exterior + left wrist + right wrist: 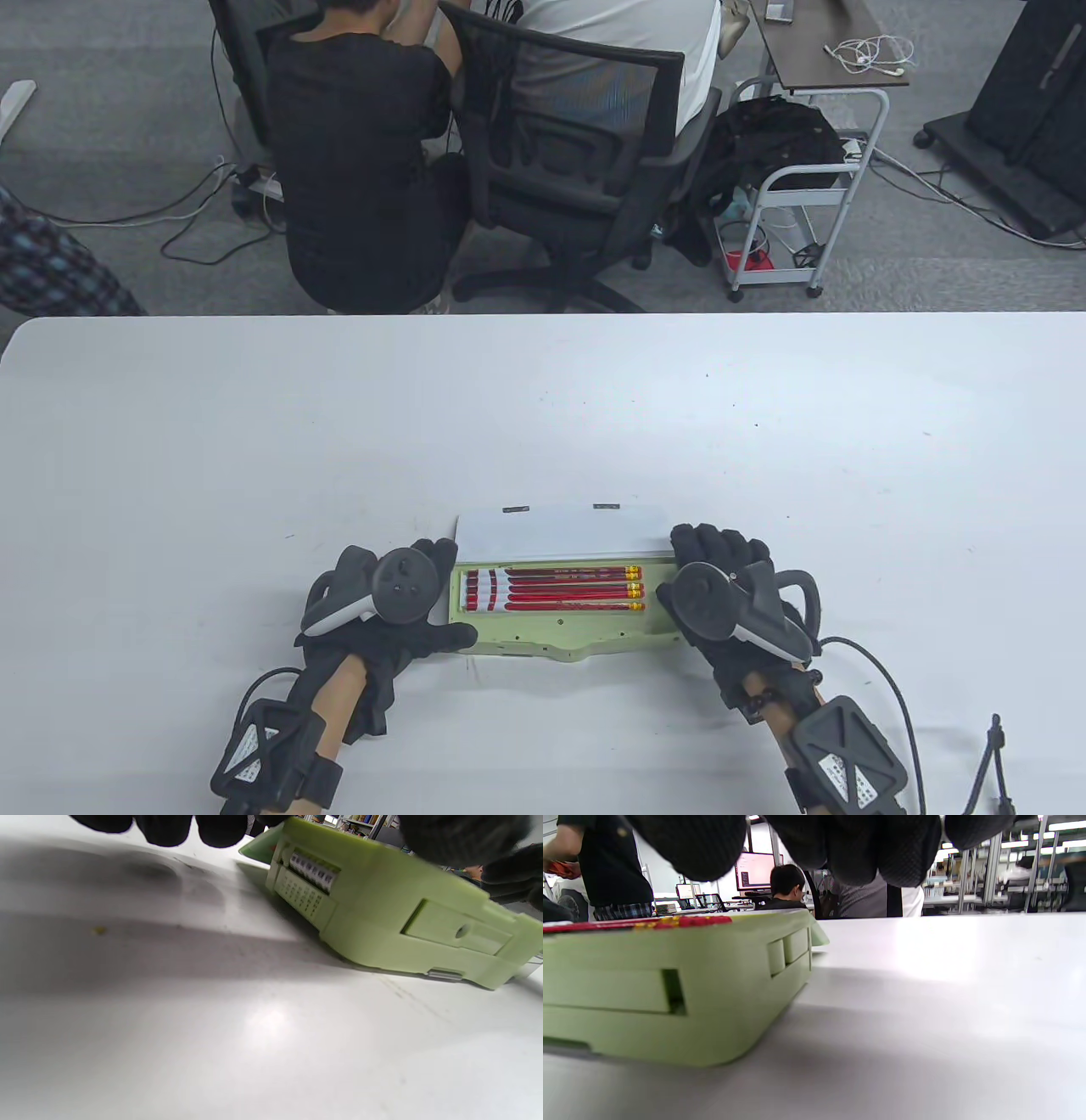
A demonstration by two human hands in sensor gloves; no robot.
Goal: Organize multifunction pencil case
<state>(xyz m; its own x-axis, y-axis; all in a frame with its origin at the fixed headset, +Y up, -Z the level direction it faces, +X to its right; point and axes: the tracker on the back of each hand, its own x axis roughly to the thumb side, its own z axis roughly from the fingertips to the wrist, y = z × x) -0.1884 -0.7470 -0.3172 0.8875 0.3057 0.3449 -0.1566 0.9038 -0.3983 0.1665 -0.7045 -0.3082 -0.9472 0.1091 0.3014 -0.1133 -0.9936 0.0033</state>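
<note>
Two gloved hands are flanking a green case (556,641) that is lying open near the table's (543,407) front edge. Its white lid (560,533) is leaning back from the far rim, and red pencils (551,589) are lying side by side in the tray, erasers toward the right.

The left hand (386,607) is sitting at the case's left end; its thumb (445,638) is reaching along the front left corner, touching the near wall, while the fingers are curving round the far left corner. The left grip is looking loosely closed on the case end, though in the left wrist view the fingertips (220,830) are hanging just above the table beside the case (382,921), so how firmly it is holding I cannot tell.

The right hand (730,586) is covering the right end, fingers bending over the far right corner by the lid. In the right wrist view the fingers (857,849) are hanging above the case (670,993); whether this grip is actually clasping it I cannot tell.

Wide bare table is stretching left, right and beyond the lid, up to the far edge. Past that edge two seated people (365,170) and an office chair (577,178) are showing
</note>
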